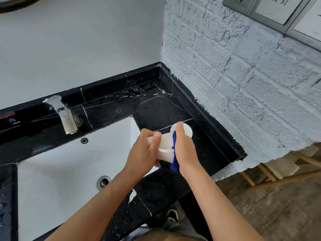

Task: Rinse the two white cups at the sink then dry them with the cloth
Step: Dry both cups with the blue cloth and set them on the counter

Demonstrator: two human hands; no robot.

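My left hand [145, 152] grips a white cup [165, 147] that lies tilted on its side above the right edge of the sink. My right hand [185, 150] presses a blue cloth [174, 164] against the cup's right side. A second white cup [186, 130] shows just behind my right thumb over the black counter; only its round rim is visible, and I cannot tell whether it stands on the counter.
The white sink [60, 171] lies to the left with a drain [104, 181] and an overflow hole [84, 140]. A metal faucet [66, 117] stands behind it. The black marble counter [156, 108] meets a white brick wall [243, 84] on the right.
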